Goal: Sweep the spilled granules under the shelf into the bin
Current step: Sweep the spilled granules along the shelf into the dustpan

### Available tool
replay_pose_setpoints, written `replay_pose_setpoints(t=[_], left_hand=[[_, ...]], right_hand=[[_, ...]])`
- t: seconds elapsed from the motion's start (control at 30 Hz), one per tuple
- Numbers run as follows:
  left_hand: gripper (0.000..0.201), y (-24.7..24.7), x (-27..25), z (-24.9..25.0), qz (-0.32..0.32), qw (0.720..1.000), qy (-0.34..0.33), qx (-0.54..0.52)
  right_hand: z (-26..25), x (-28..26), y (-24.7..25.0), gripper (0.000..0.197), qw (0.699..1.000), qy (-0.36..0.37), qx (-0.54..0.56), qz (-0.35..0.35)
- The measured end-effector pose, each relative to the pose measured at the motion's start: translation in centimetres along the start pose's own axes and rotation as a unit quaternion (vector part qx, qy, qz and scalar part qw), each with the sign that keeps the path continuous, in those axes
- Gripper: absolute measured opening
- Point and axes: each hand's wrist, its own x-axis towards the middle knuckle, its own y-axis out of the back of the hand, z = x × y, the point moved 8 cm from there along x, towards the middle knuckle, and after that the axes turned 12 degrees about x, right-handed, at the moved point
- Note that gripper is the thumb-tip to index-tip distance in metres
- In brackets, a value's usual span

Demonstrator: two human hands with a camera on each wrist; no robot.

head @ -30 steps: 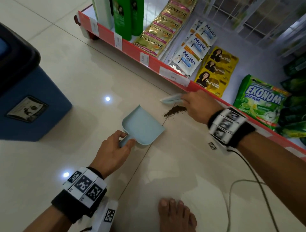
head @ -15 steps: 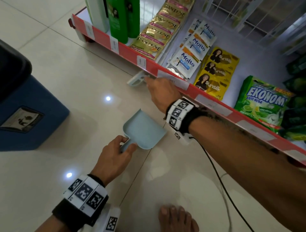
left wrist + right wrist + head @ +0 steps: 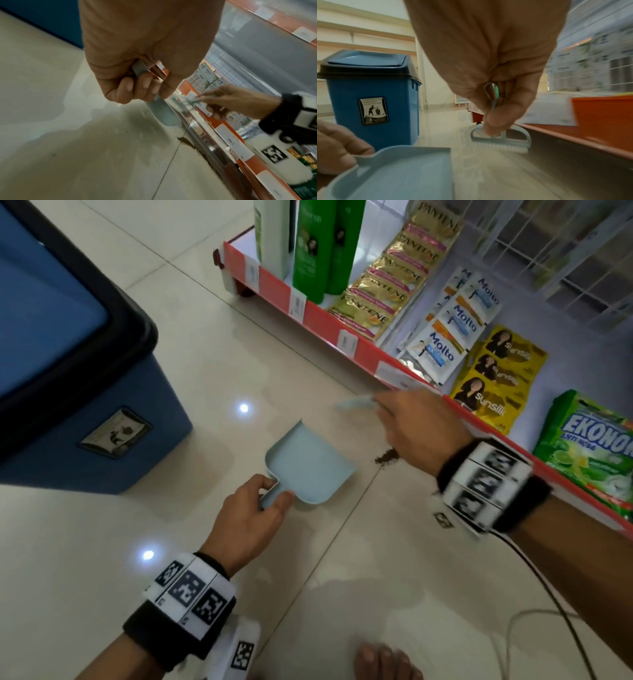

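Head view, floor beside a low retail shelf (image 3: 342, 325) with a red front rail carrying white price tags. Legible stock on the shelf, left to right across the upper frame: green shampoo bottles (image 3: 310, 251), gold "PANTENE" sachet strips (image 3: 394, 275), white "Molto" sachets (image 3: 445, 337), yellow "Sunsilk" sachets (image 3: 493, 378), and at the right edge a green pack (image 3: 585, 446) reading "EKONOM…". The price tags in the left-wrist view are too blurred to read reliably.

The blue bin (image 3: 85, 392) with a black rim occupies the upper left; its swing lid is down in the right-wrist view (image 3: 368, 86), and its front sticker shows a figure at a bin, the wording illegible.

The left hand (image 3: 246, 518) has fingers and thumb curled round the short handle of the pale blue dustpan (image 3: 308, 467), lying at centre frame. Its long axis runs diagonally, handle toward the lower left, open mouth toward the upper right, toward the shelf.

The right hand (image 3: 421, 429) pinches the thin handle of a small pale blue brush (image 3: 356, 404); in the right-wrist view the bristled head (image 3: 501, 139) faces down, just beside the shelf base.

The dark granules (image 3: 387, 457) lie in a small heap right of the dustpan; in the left-wrist view they stretch in a narrow band (image 3: 197, 148) along the foot of the shelf.
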Motion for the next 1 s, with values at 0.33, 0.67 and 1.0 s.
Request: replay_pose_setpoints(t=[0.33, 0.67, 1.0], left_hand=[[0.022, 0.5, 1.2, -1.2, 0.003, 1.0, 0.021, -0.016], [0.023, -0.9, 0.0, -0.6, -0.026, 1.0, -0.006, -0.004], [0.018, -4.5, -2.4, 1.8, -0.084, 0.996, -0.041, 0.013]], right_hand=[[-9.9, 13.7, -1.7, 0.026, 0.995, 0.055, 0.003, 0.088], [3.4, 1.7, -2.3, 0.036, 0.996, -0.057, 0.012, -0.063], [5.4, -6.9, 3.3, 0.032, 0.997, 0.012, 0.071, 0.011]])
